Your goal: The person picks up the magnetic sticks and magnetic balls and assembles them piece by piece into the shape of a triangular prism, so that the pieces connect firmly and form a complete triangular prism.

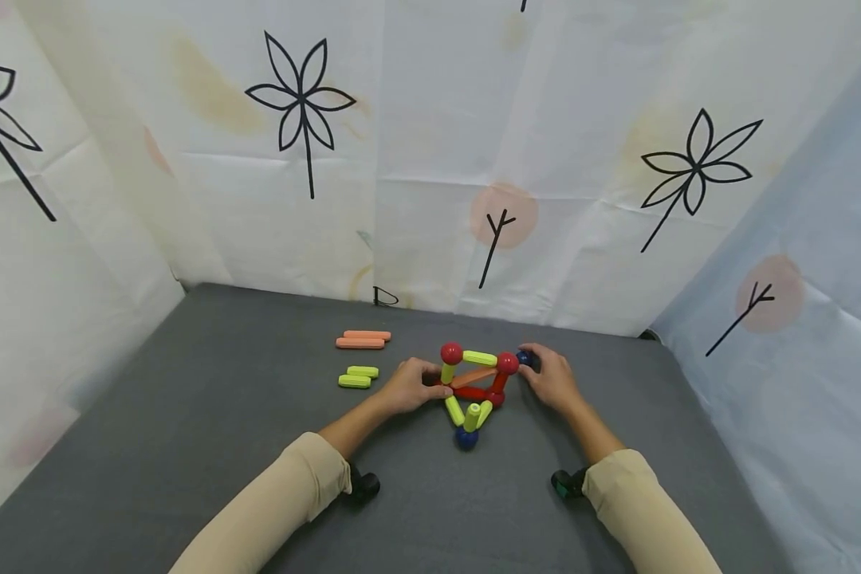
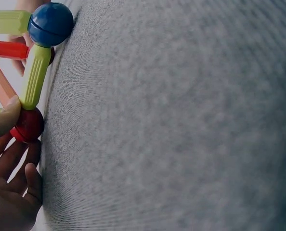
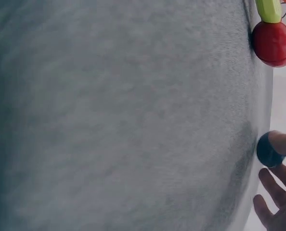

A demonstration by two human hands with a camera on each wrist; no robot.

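Observation:
A frame of magnetic sticks and balls stands on the table, with red balls [image 1: 507, 363], a blue ball [image 1: 466, 438] at the near corner, yellow-green sticks [image 1: 480, 358], a red stick [image 1: 469, 393] and a slanting orange stick [image 1: 473, 377]. My left hand [image 1: 407, 386] grips its lower left corner; in the left wrist view the thumb and fingers are around a red ball [image 2: 30, 126] there. To the right of the frame, my right hand [image 1: 554, 381] pinches a separate dark blue ball [image 3: 268, 150] between thumb and finger, low over the table.
Two orange sticks [image 1: 360, 344] lie side by side at the back left, and two yellow-green sticks [image 1: 355, 382] lie nearer. The grey table [image 1: 244, 414] meets a printed cloth [image 1: 423, 239] hanging behind it. Dark wrist straps [image 1: 362, 485] sit at both cuffs.

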